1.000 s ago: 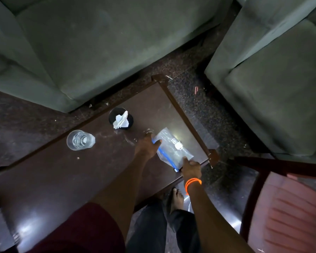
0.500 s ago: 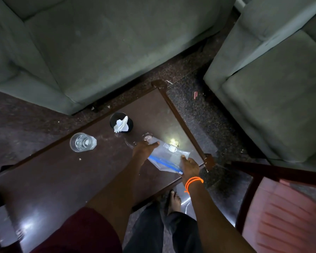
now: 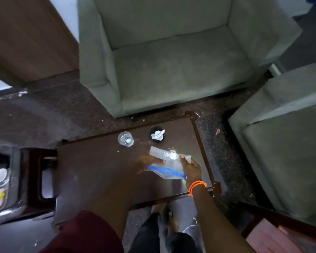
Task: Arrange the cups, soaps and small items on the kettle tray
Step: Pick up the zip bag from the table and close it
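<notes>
**Bag held in both hands over table**

A clear zip bag (image 3: 169,166) w/ a blue seal strip is held just above the dark table (image 3: 91,172), near its right end. The bag's left edge is pinched by the left hand (image 3: 147,162), thumb on top; that hand is motion-blurred. The right side is gripped by the right hand (image 3: 192,171), fingers closed on the plastic. An orange band (image 3: 197,186) is worn on the right wrist. A small white round item (image 3: 172,155) can be seen through the bag; what it is can't be told.

Farther back on the table, a clear glass (image 3: 125,139) stands upright. Just to its right, apart from it, a black cup (image 3: 156,134) is stuffed w/ crumpled white paper.

At the far left, a dark tray (image 3: 28,179) is seen beside the table end; contents too blurred to name. Grey-green sofas (image 3: 171,70) stand beyond the table and at right.
</notes>
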